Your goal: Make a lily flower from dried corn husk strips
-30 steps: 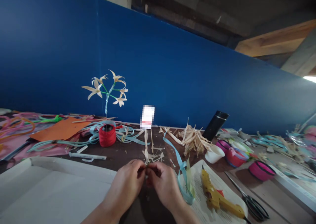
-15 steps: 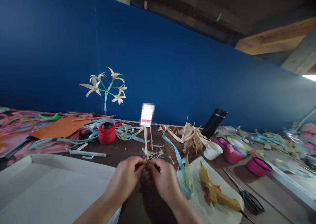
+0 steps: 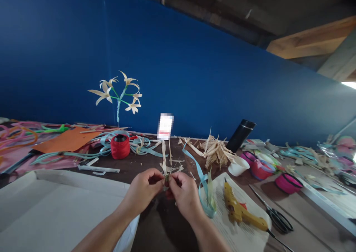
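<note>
Glue gun (image 3: 240, 210): near right, yellow, on a printed sheet (image 3: 247, 238);
Hands: left hand (image 3: 144, 189) and right hand (image 3: 185, 192) meet at centre, thumbs and fingers pinching a small dark piece (image 3: 167, 178);
Piece: between both hands' fingertips, details unclear;
Flower spray (image 3: 119, 99): far left, before a blue wall (image 3: 183, 66).

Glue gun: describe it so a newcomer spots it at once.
On the brown table, just right of the right hand, find the printed sheet. The glue gun lies on it, nozzle pointing away from the person. Its mustard-yellow body sets it apart from the black-handled scissors beside it.
</note>
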